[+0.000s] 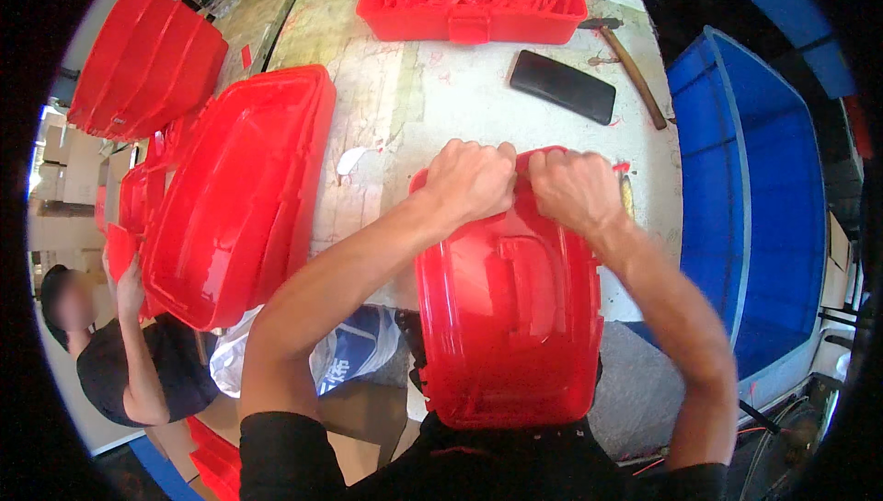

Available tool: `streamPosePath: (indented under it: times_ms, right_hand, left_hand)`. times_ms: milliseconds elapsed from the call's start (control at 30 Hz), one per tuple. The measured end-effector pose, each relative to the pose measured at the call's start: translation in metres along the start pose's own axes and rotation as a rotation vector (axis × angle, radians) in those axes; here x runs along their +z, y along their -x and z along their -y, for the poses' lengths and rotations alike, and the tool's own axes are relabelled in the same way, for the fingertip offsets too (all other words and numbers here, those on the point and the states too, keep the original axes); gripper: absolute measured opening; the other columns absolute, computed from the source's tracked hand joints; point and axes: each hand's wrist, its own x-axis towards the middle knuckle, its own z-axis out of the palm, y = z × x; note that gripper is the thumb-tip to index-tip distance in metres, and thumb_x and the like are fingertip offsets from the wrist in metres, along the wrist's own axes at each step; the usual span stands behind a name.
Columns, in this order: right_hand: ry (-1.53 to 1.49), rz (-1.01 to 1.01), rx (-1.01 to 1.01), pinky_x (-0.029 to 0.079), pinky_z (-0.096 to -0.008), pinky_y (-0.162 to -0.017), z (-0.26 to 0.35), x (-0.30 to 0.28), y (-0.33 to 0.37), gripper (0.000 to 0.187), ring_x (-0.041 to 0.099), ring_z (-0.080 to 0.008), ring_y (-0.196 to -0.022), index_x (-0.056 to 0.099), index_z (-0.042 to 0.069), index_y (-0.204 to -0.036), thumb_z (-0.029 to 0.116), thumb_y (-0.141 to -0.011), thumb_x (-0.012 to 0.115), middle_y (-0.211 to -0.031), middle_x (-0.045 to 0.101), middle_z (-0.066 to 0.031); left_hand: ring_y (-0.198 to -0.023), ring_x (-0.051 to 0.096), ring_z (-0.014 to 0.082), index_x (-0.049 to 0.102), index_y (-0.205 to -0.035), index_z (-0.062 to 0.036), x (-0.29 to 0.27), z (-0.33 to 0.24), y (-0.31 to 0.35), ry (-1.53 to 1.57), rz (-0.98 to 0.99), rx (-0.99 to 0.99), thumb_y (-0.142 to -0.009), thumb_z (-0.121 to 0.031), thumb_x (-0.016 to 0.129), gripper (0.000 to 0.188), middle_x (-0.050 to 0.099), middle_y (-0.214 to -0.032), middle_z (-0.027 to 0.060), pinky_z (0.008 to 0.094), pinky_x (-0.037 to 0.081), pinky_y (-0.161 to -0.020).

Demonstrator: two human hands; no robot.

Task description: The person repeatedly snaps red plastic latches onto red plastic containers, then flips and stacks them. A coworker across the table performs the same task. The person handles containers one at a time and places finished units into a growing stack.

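A glossy red plastic toolbox lid [487, 317] with a raised handle shape in its middle leans between the table edge and my body. My left hand [474, 179] is closed over its far edge, left of the middle. Beside it, my right hand [578, 190] grips the same edge to the right, knuckles up. The fingertips of both hands are hidden under the knuckles, so I cannot make out any small piece in them. A small bit of red plastic [622, 168] shows just past my right hand.
A red box [469, 30] of plastic scraps stands at the back, near a black phone [563, 87] and a hammer [635, 76]. Stacked red shells [230, 197] and nested red tubs [147, 59] fill the left, near another person [138, 363]. At right stands a blue bin [745, 197].
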Motion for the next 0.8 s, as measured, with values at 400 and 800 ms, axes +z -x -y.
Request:
streamPosePath:
  times_ms: [400, 800]
  right_hand:
    - [0.014, 0.067, 0.085, 0.058, -0.0347, -0.059, 0.007, -0.021, 0.004, 0.012, 0.073, -0.0204, -0.069, 0.072, 0.011, -0.079, 0.014, -0.086, 0.062, -0.075, 0.073, -0.0067]
    - [-0.147, 0.066, 0.363, 0.057, -0.0352, -0.052, 0.034, 0.000, 0.000, 0.011, 0.072, -0.0220, -0.062, 0.068, 0.007, -0.084, 0.015, -0.087, 0.060, -0.075, 0.073, -0.0098]
  left_hand:
    - [-0.065, 0.068, 0.0402, 0.065, -0.088, 0.0013, 0.004, -0.003, -0.007, 0.009, -0.027, 0.079, -0.076, -0.019, 0.063, 0.024, 0.067, -0.070, 0.0247, 0.0499, 0.054, -0.064]
    - [-0.070, 0.068, 0.0405, 0.061, -0.088, 0.0003, 0.007, -0.008, -0.011, 0.065, -0.045, 0.036, -0.069, -0.013, 0.067, 0.024, 0.067, -0.071, 0.0244, 0.0479, 0.054, -0.064]
